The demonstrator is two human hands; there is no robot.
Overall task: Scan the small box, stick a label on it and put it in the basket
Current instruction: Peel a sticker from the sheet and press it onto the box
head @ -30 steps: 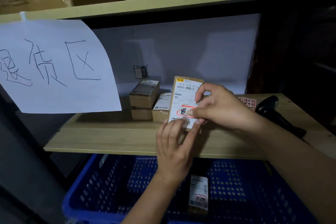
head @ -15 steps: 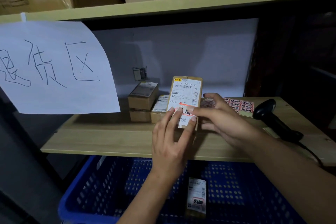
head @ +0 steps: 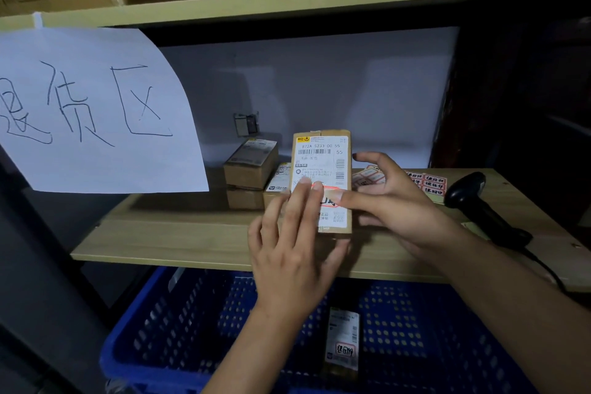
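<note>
Labelling: my flat left hand (head: 292,254) steadies the small brown cardboard box (head: 321,166); open right hand (head: 395,206) presses red-bordered label (head: 329,201). Next: grip, lower into blue plastic basket (head: 126,323).

Both forearms reach in from below. The left hand (head: 294,253) lies flat, fingers (head: 297,205) straight and together, thumb spread rightward. The right hand (head: 396,201) is loosely spread — forefinger stretched leftward, almost meeting the left fingertips — the other fingers apart, gently bent.

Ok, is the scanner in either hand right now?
No: the scanner lies on the shelf, apart from the left hand and right hand, which both touch the box.
</note>
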